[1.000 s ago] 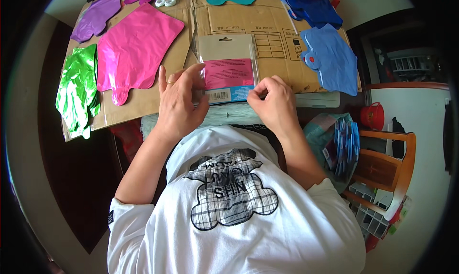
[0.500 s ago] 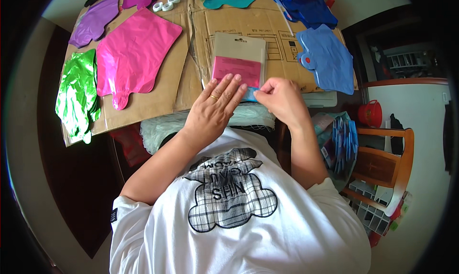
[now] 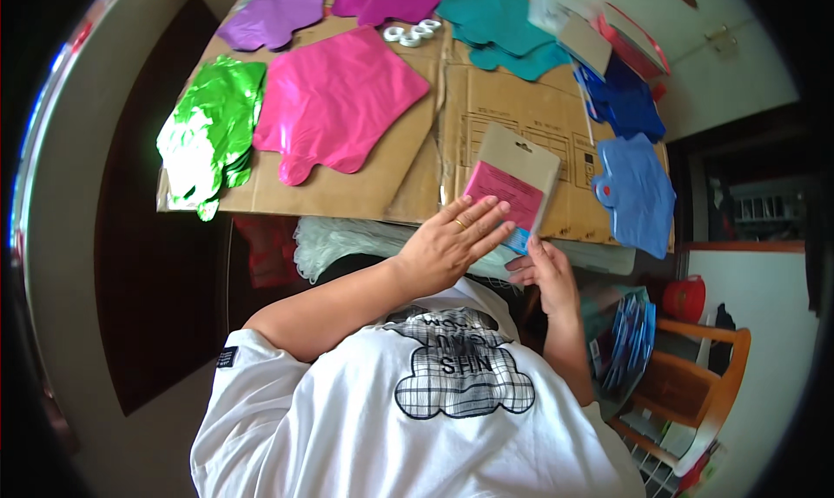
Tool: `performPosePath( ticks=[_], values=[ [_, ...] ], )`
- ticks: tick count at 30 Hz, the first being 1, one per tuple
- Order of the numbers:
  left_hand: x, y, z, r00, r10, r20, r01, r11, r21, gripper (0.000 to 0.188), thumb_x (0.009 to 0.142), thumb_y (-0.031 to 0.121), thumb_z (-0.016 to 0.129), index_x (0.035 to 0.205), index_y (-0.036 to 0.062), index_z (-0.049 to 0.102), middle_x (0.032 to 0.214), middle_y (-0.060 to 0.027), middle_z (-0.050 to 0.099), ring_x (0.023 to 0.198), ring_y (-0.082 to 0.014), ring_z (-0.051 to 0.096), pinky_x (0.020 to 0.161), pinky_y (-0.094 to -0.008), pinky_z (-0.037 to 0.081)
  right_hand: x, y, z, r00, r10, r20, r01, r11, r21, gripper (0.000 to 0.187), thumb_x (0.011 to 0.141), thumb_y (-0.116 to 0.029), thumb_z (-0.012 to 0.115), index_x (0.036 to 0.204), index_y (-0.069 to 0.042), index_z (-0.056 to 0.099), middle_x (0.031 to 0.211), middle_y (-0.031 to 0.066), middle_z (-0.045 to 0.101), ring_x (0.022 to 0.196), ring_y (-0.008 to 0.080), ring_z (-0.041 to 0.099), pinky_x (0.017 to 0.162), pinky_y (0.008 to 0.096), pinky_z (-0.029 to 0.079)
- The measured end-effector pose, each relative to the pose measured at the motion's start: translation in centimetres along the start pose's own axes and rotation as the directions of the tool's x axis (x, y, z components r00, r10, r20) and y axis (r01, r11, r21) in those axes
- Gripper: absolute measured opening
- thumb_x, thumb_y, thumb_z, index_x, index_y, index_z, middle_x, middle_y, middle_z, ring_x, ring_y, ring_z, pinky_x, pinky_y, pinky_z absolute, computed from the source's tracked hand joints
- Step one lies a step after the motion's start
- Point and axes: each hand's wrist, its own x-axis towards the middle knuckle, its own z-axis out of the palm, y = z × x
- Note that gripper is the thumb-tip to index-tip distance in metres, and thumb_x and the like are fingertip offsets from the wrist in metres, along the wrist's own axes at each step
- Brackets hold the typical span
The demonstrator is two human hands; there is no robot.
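A flat clear packet (image 3: pixel 514 164) with a beige top, pink middle and blue lower strip lies tilted at the near edge of the cardboard. Across its lower left part my left hand (image 3: pixel 452 244) rests flat, fingers stretched out, with a ring on one. My right hand (image 3: pixel 552 277) is at the packet's lower right corner, thumb tip against the blue strip and the other fingers curled lower down; it appears to pinch that corner. The left fingers hide part of the pink and blue area.
Flat foil balloons lie around: green (image 3: pixel 213 133), pink (image 3: pixel 339 107), lilac (image 3: pixel 274 16), teal (image 3: pixel 499 29), dark blue (image 3: pixel 627 98) and light blue (image 3: pixel 638 194). White ribbon rolls (image 3: pixel 408 38) sit at the back. A bag of blue packets (image 3: pixel 630 337) hangs beside a wooden chair (image 3: pixel 695 385).
The view has shifted, so the table appears farther right. The packet has turned clockwise. My right hand has gone from a closed pinch above the blue strip to looser fingers at the lower corner.
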Motion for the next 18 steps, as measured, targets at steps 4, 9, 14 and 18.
performPosePath(
  ticks=[4, 9, 14, 18],
  values=[
    [-0.4, -0.5, 0.3, 0.999, 0.032, 0.012, -0.032, 0.999, -0.025, 0.059, 0.084, 0.015, 0.053, 0.141, 0.0087, 0.04, 0.149, -0.0129, 0.036, 0.139, -0.0268, 0.034, 0.113, -0.0436, 0.026, 1.7, 1.3, 3.8, 0.978, -0.208, -0.017, 0.202, 0.923, 0.329, 0.036, 0.098, -0.033, 0.054, 0.105, 0.001, 0.06, 0.085, 0.011, 0.066, 0.067, 0.0193, 0.066, 0.055, 0.0272, 0.055],
    [-0.6, -0.7, -0.2, 0.998, 0.068, -0.012, -0.069, 0.986, -0.149, 0.059, 0.084, 0.014, 0.053, 0.141, 0.0083, 0.04, 0.149, -0.0116, 0.038, 0.139, -0.0232, 0.034, 0.114, -0.0405, 0.025, -0.5, 1.8, 4.3, 0.966, -0.249, -0.072, 0.257, 0.88, 0.399, 0.034, 0.1, -0.026, 0.048, 0.104, 0.006, 0.06, 0.08, 0.0127, 0.066, 0.066, 0.0193, 0.066, 0.057, 0.0291, 0.057],
    [-1.0, -1.1, -0.1, 0.995, 0.059, -0.078, -0.076, 0.971, -0.227, 0.071, 0.074, 0.009, 0.064, 0.142, 0.009, 0.041, 0.148, -0.0131, 0.039, 0.138, -0.0262, 0.037, 0.112, -0.0422, 0.03, -3.8, 4.9, -3.1, 0.896, -0.212, -0.39, 0.346, 0.883, 0.317, 0.03, 0.101, -0.024, 0.047, 0.093, 0.002, 0.06, 0.074, 0.0142, 0.067, 0.057, 0.0192, 0.064, 0.053, 0.0309, 0.054],
    [-1.0, -1.0, -0.9, 0.984, 0.076, -0.163, -0.123, 0.946, -0.299, 0.068, 0.073, 0.008, 0.067, 0.138, 0.0093, 0.045, 0.147, -0.0143, 0.04, 0.136, -0.0309, 0.038, 0.111, -0.046, 0.03, -9.4, 11.9, -17.0, 0.882, 0.051, -0.469, 0.359, 0.572, 0.737, 0.019, 0.098, -0.025, 0.053, 0.1, -0.007, 0.06, 0.082, 0.002, 0.061, 0.067, 0.01, 0.054, 0.062, 0.026, 0.039]
  ],
)
